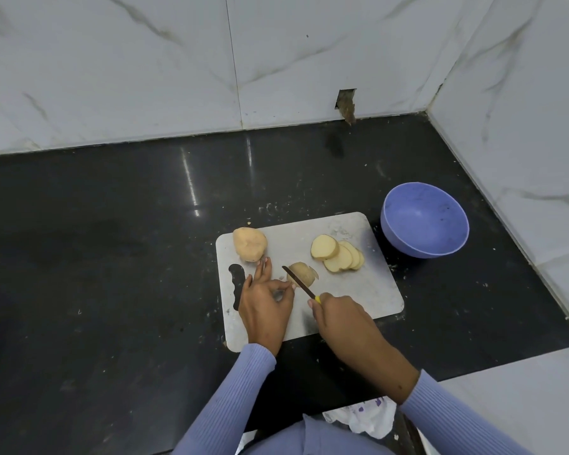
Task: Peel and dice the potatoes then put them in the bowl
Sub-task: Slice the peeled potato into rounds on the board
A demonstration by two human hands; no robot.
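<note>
Step in hand: slicing. The right hand (339, 318) grips the knife (299, 282), blade against the potato end (304, 274) at board (368, 290) centre. The left hand (265, 302) rests beside it, fingers loose, holding nothing. Slices (337, 256) lie at 1 o'clock, a whole potato (249, 243) at 10, the bowl (424, 224) at 2. Next: steady the end, cut down.

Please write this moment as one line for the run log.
right hand grips knife at potato end piece | left hand pinches beside it | slices on board | bowl empty
</note>
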